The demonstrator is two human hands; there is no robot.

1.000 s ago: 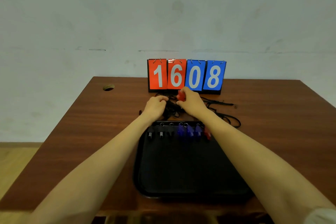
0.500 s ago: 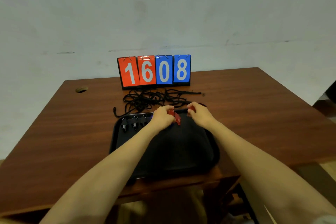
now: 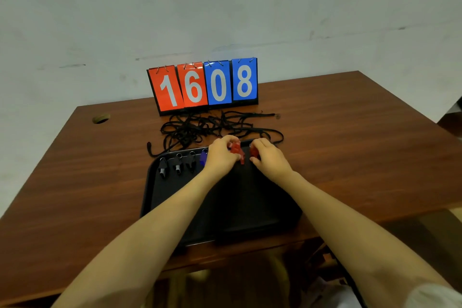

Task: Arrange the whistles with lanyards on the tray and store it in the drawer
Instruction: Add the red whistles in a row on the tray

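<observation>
A black tray [image 3: 175, 207] lies on the brown table near its front edge. Along the tray's far rim sit three black whistles [image 3: 178, 167] and a blue whistle [image 3: 203, 158], partly hidden by my left hand. My left hand [image 3: 221, 155] pinches a red whistle [image 3: 237, 151] over the tray's far edge. My right hand [image 3: 268, 157] grips a second red whistle [image 3: 253, 152] just to the right of it. Black lanyards [image 3: 200, 129] trail in a tangle from the whistles onto the table behind the tray.
A flip scoreboard [image 3: 203, 85] reading 1608 stands at the back of the table [image 3: 350, 157] against the wall. A round cable hole [image 3: 100, 118] is at the back left. The tray's near edge overhangs the table front slightly.
Both hands came back from the lanyard tangle by the scoreboard to the tray's far edge, bringing red whistles. The camera view shifted left and tilted.
</observation>
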